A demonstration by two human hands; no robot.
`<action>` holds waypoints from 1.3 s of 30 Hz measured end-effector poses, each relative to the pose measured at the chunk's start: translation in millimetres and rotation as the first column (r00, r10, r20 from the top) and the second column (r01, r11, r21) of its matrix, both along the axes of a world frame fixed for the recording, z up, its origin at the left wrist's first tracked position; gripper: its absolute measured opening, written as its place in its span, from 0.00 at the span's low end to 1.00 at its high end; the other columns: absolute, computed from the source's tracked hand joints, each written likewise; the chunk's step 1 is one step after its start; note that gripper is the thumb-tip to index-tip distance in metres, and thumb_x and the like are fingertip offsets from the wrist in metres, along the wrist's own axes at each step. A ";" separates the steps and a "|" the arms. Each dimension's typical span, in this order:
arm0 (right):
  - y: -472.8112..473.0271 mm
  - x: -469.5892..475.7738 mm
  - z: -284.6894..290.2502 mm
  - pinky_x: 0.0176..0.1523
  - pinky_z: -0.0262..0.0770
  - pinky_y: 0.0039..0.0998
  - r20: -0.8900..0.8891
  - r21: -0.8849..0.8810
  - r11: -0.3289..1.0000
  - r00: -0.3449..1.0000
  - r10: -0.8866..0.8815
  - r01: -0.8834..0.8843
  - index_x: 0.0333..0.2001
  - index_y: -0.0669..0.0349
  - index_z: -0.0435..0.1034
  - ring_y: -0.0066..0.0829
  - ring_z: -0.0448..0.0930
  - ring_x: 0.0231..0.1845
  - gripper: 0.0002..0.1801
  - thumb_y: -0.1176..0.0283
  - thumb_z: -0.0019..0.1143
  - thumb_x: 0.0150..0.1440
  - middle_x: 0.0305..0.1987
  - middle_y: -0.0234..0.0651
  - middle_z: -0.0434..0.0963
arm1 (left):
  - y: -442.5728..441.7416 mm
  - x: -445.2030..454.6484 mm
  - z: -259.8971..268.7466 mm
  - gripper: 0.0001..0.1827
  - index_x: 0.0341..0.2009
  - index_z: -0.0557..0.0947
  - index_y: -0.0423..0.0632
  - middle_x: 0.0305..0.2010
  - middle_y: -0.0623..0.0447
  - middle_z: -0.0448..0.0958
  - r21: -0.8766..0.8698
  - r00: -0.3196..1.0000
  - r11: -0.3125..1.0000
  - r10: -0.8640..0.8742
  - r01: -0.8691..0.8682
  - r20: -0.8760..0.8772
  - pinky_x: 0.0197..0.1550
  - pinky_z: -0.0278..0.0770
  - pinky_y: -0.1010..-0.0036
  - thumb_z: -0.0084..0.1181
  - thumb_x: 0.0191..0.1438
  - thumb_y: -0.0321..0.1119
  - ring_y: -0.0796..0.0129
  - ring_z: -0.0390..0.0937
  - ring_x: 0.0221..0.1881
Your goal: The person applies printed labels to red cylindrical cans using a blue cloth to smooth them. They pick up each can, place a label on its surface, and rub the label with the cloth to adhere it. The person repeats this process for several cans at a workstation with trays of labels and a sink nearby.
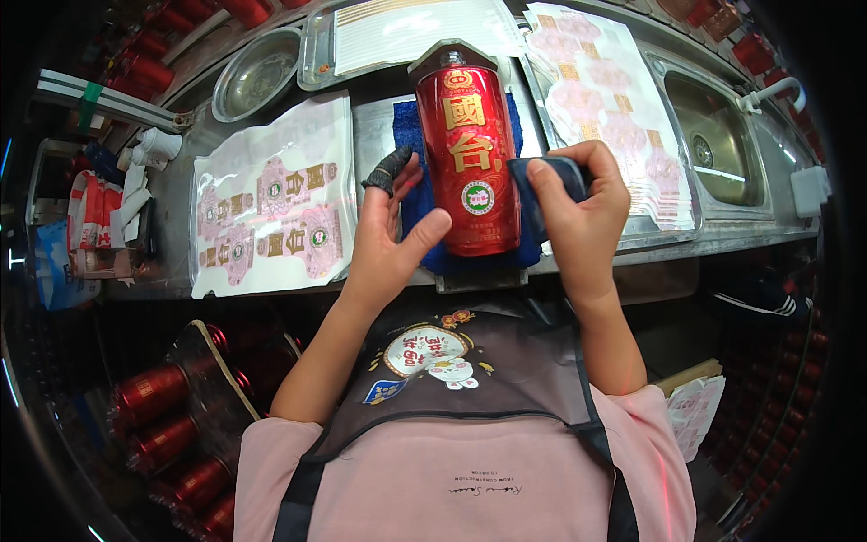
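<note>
A glossy red bottle [467,162] with gold characters and a round green-and-white emblem lies on a blue towel [406,125], its neck pointing away from me. My right hand [589,210] grips a dark blue flexible pad [547,190], pinched between thumb and fingers, at the bottle's right side. My left hand [393,237] is at the left side with fingers spread; its thumb tip overlaps the bottle's lower left edge, and whether it touches cannot be told. Black wrapping [388,169] covers one of its fingertips.
Printed decal sheets [271,223] lie to the left, and a stack of similar sheets [609,88] to the right. A metal bowl [257,78] and a clear tray [318,51] stand behind. At far right is a sink [711,129]; more red bottles [166,444] fill a rack low on the left.
</note>
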State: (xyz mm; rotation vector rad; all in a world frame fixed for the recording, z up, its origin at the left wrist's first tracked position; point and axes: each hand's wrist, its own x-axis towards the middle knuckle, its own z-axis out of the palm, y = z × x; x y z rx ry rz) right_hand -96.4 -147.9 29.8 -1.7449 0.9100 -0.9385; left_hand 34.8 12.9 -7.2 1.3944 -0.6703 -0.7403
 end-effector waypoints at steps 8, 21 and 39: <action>15.1 -16.2 -7.6 0.38 0.70 0.22 0.094 -0.144 0.989 0.994 0.057 -0.043 0.35 0.65 0.73 0.19 0.74 0.31 0.08 0.78 0.68 0.54 0.29 0.31 0.75 | 1.1 -12.0 -13.4 0.59 0.69 0.59 0.35 0.67 0.35 0.68 0.221 0.839 0.975 -0.124 0.005 0.530 0.76 0.32 0.44 0.78 0.38 0.44 0.43 0.58 0.73; 42.1 -1.3 -8.4 0.30 0.70 0.28 0.101 -0.574 0.806 0.965 0.244 -0.144 0.37 0.63 0.78 0.34 0.74 0.27 0.16 0.86 0.73 0.42 0.28 0.39 0.73 | -10.8 -28.7 -6.7 0.48 0.65 0.67 0.35 0.66 0.34 0.68 -0.014 0.542 0.979 0.123 -0.201 0.832 0.74 0.42 0.42 0.72 0.39 0.35 0.45 0.58 0.74; 30.4 -8.4 4.7 0.32 0.70 0.31 0.019 -0.623 0.663 0.839 0.543 -0.415 0.40 0.61 0.81 0.35 0.74 0.30 0.23 0.84 0.72 0.35 0.29 0.35 0.71 | -12.3 -30.5 -10.4 0.47 0.67 0.63 0.31 0.68 0.34 0.66 -0.095 0.580 0.979 0.182 -0.178 0.794 0.75 0.44 0.45 0.70 0.46 0.37 0.42 0.61 0.72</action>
